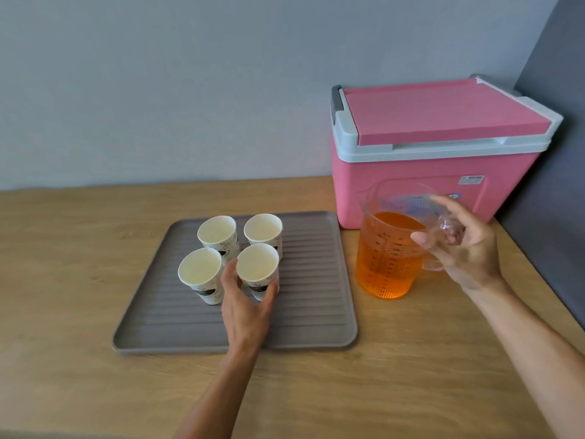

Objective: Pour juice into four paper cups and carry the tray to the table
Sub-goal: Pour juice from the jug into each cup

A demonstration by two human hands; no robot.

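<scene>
Several white paper cups stand close together on a grey ribbed tray (316,315). My left hand (247,308) wraps the lower part of the front right cup (257,264), thumb on its left side and fingers on its right. The front left cup (199,268) stands just beside it. The cup insides look pale. A clear measuring jug (387,258), about two-thirds full of orange juice, stands on the wooden counter right of the tray. My right hand (465,248) is at the jug's handle with fingers spread, not closed on it.
A pink cooler box (411,185) with a grey-rimmed lid stands behind the jug against the wall. A dark wall panel (544,217) closes the right side. The wooden counter (79,248) extends left of and in front of the tray.
</scene>
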